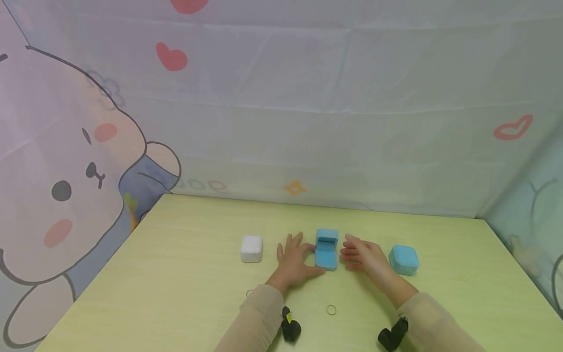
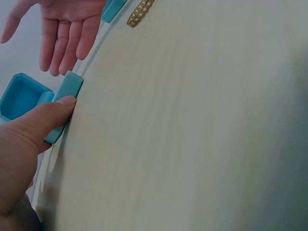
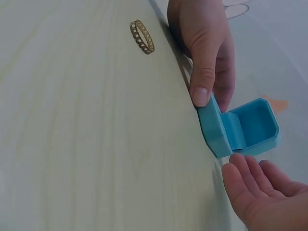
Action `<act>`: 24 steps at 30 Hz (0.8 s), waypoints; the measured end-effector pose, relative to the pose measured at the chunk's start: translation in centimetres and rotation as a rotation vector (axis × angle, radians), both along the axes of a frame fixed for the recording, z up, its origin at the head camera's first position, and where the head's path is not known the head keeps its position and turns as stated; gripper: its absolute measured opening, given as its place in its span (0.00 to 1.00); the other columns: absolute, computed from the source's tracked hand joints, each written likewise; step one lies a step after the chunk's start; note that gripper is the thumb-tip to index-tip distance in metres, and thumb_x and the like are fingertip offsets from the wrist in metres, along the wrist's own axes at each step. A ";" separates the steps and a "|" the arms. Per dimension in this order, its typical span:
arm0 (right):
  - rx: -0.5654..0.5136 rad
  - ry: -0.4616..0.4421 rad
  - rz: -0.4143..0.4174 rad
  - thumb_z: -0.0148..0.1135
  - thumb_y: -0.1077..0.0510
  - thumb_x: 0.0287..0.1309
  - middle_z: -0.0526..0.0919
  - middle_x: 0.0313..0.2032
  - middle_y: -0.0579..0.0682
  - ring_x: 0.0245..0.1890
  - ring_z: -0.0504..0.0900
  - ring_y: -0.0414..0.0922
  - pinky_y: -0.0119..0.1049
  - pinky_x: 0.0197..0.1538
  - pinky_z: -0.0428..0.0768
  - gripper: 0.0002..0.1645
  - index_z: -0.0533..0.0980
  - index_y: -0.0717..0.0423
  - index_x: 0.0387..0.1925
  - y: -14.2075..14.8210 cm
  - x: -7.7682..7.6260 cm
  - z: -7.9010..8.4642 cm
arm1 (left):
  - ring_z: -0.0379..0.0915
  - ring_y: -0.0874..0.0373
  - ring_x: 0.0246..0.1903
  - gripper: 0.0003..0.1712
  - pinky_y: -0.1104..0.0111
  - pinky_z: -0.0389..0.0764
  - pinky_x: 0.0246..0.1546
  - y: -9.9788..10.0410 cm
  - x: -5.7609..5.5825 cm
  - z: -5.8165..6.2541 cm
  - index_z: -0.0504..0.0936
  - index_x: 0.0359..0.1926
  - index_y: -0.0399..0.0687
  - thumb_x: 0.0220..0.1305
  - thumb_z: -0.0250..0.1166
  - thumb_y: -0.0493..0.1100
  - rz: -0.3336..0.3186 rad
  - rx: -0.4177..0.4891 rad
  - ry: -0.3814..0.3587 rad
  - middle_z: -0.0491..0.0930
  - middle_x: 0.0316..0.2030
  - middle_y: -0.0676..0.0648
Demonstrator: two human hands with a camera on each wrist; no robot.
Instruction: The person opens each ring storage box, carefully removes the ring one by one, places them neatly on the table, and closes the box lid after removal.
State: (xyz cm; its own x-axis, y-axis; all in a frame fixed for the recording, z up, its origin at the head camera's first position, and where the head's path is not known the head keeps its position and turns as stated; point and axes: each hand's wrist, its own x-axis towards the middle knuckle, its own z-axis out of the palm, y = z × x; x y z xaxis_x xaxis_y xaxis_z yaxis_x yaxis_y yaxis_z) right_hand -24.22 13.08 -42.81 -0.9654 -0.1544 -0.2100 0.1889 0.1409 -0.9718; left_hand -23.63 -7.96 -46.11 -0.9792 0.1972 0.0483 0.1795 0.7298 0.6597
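An opened light-blue ring box (image 1: 326, 259) stands on the table between the two hands, its lid raised at the back. My left hand (image 1: 293, 264) holds the box from its left side, with the thumb (image 2: 66, 102) on the front of the base and the index finger farther back. My right hand (image 1: 362, 254) hovers just right of the box, fingers extended and holding nothing. In the right wrist view its fingertips come close to the box (image 3: 215, 127); whether they touch is unclear. A gold ring (image 1: 331, 310) lies on the table in front of the box.
A white ring box (image 1: 251, 248), closed, sits to the left, and a closed blue box (image 1: 403, 259) to the right. Another ring (image 1: 249, 293) is partly visible beside the left sleeve. A printed cloth (image 1: 281, 122) hangs behind the table (image 1: 198, 234).
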 end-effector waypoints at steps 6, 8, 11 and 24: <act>-0.040 -0.046 0.001 0.50 0.32 0.62 0.78 0.53 0.62 0.49 0.82 0.47 0.39 0.51 0.81 0.46 0.66 0.70 0.61 0.1 -0.5 0.0 | 0.33 0.38 0.73 0.34 0.40 0.32 0.68 0.0 0.0 -0.1 0.76 0.55 0.52 0.48 0.71 0.59 0.001 -0.002 -0.004 0.50 0.73 0.40; -0.057 -0.063 0.004 0.49 0.32 0.61 0.79 0.53 0.61 0.49 0.82 0.46 0.38 0.51 0.81 0.47 0.65 0.70 0.61 0.1 -0.7 0.0 | 0.33 0.38 0.73 0.34 0.40 0.31 0.68 0.0 0.0 -0.1 0.76 0.55 0.52 0.48 0.71 0.59 0.001 0.001 -0.004 0.50 0.73 0.40; -0.083 -0.082 0.019 0.49 0.31 0.61 0.78 0.54 0.60 0.50 0.82 0.45 0.37 0.52 0.80 0.48 0.64 0.70 0.62 0.1 -1.0 0.0 | 0.33 0.38 0.73 0.33 0.40 0.32 0.68 0.0 0.0 -0.1 0.77 0.55 0.52 0.48 0.72 0.59 0.001 0.003 -0.002 0.50 0.72 0.40; -0.136 -0.125 0.040 0.51 0.31 0.60 0.73 0.58 0.62 0.54 0.79 0.48 0.39 0.56 0.78 0.49 0.62 0.69 0.63 -0.2 -2.0 -0.2 | 0.33 0.38 0.73 0.33 0.40 0.31 0.68 0.0 -0.1 -0.1 0.77 0.55 0.52 0.48 0.71 0.59 -0.001 0.010 0.001 0.50 0.73 0.40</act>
State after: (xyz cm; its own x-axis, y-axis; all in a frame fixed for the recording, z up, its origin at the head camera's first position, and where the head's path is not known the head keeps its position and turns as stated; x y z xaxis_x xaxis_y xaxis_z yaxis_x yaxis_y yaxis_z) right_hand -26.22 12.89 -42.98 -0.9255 -0.2276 -0.3029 0.3066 0.0196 -0.9516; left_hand -23.72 -7.93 -46.24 -0.9788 0.1982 0.0516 0.1815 0.7228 0.6668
